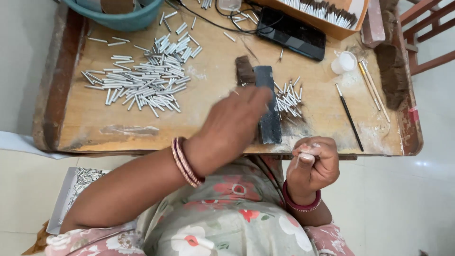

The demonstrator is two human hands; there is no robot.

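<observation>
My left hand [232,123] reaches out over the wooden table [95,128], blurred, its fingers over a dark flat block [268,78] and next to a tuft of brown hair [245,70]. What it holds is hidden. My right hand [313,163] is closed near the table's front edge, pinching a thin silver metal tube [299,159] upright between thumb and fingers. A small pile of silver tubes [289,99] lies just right of the block.
A large heap of silver tubes [142,78] covers the left of the table. A teal basin [118,19], a black phone [291,33], an orange box of tubes [322,14], a white cup [344,61] and brushes [350,116] lie behind and right.
</observation>
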